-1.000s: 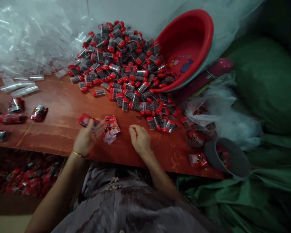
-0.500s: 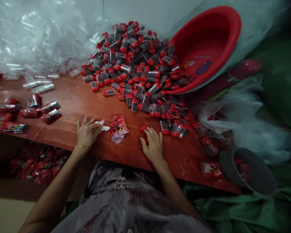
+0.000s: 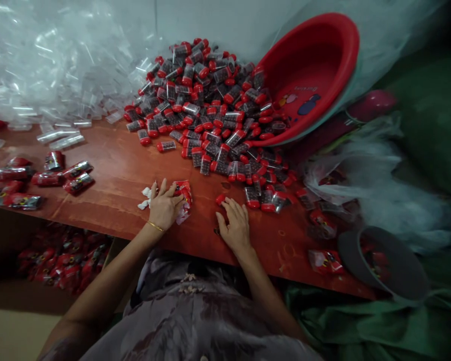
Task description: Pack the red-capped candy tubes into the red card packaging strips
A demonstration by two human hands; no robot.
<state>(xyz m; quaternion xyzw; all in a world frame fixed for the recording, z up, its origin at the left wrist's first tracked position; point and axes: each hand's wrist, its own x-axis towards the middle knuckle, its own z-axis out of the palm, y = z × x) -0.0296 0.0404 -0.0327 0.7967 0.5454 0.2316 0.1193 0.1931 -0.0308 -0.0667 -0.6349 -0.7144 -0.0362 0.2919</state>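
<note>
My left hand (image 3: 164, 206), a gold bangle at its wrist, lies with fingers spread over the left part of a small stack of red printed sleeves (image 3: 185, 191). Its fingertips touch the stack and cover part of it. Just left of that hand is a crumpled white tissue (image 3: 146, 199). My right hand (image 3: 235, 224) rests on the table, fingers curved together and thumb apart. A red-capped container (image 3: 220, 199) shows its red end at the index fingertip; the rest is hidden under the fingers.
A heap of red-capped clear containers (image 3: 195, 108) spreads from a tilted red basin (image 3: 325, 60). Clear plastic tubes (image 3: 65, 138) and wrapped containers (image 3: 78, 181) lie left. A grey bin (image 3: 394, 265) stands right. Below the table edge (image 3: 128, 234) is a box of red packets (image 3: 65, 263).
My left hand has moved right, from the white tissue onto the stack of red sleeves, leaving the tissue on the table. My right hand stays about where it was. The view has shifted slightly.
</note>
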